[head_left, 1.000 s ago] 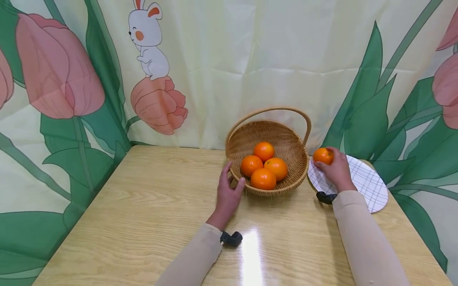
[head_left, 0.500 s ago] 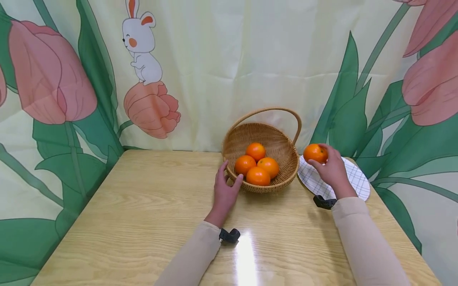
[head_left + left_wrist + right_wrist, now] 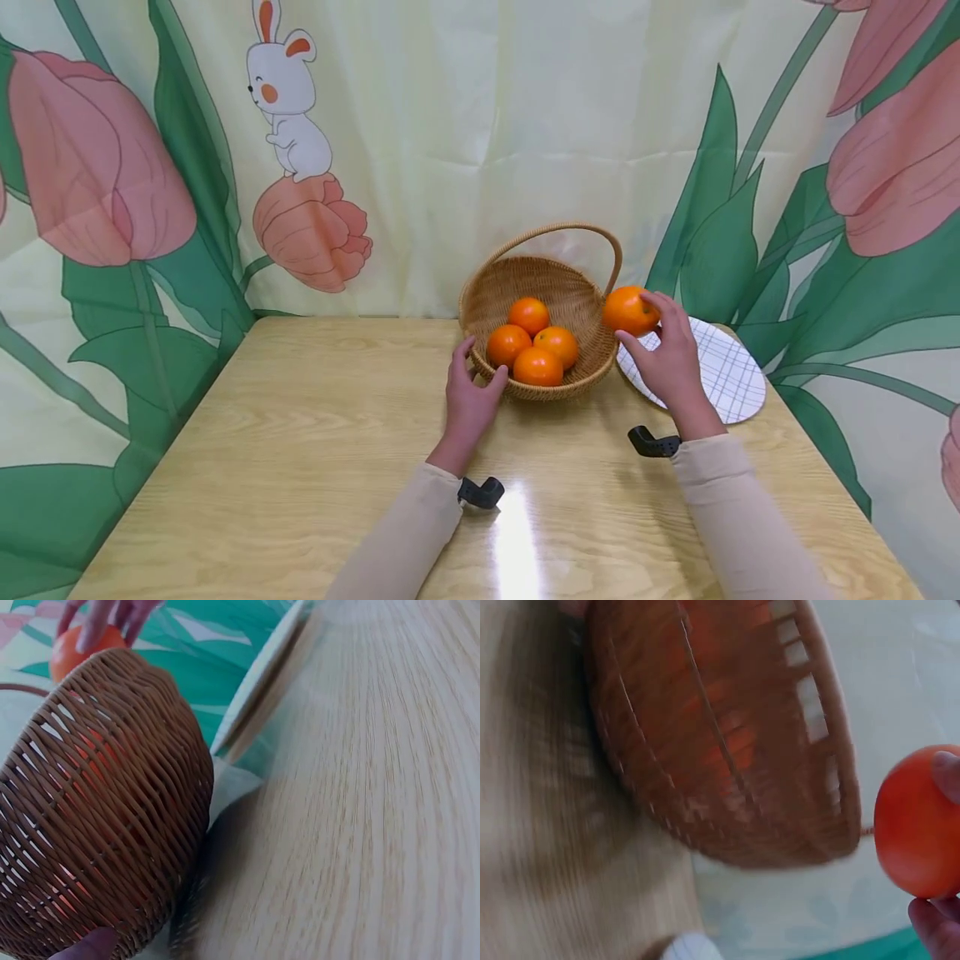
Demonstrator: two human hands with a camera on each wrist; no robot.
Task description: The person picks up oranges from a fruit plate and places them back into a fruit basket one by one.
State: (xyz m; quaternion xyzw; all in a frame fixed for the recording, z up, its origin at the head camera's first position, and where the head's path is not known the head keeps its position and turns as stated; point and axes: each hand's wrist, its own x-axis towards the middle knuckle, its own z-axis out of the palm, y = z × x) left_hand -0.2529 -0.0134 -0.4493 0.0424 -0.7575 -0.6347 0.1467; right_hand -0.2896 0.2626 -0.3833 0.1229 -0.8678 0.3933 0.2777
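A brown wicker basket (image 3: pixel 558 283) with an arched handle stands on the table, its opening facing me. Several oranges (image 3: pixel 537 367) lie together inside it. My left hand (image 3: pixel 471 404) holds the basket by its left front rim, thumb and fingers spread around the wall; in the left wrist view only a fingertip (image 3: pixel 94 943) shows against the weave. Between thumb and fingers of my right hand (image 3: pixel 671 362) is another orange (image 3: pixel 628 311), raised at the basket's right rim. In the right wrist view this orange (image 3: pixel 921 821) appears just beyond the basket's edge.
Right of the basket lies a flat oval board or mat (image 3: pixel 731 375) with a white checked top, partly behind my right hand. The wooden table (image 3: pixel 337 433) reaches a printed curtain (image 3: pixel 420 208) at the back. Each wrist wears a small black camera (image 3: pixel 482 492).
My right hand has lifted the orange off the checked mat and carried it left to the basket's right rim. The left hand stays on the basket. The head view has shifted slightly.
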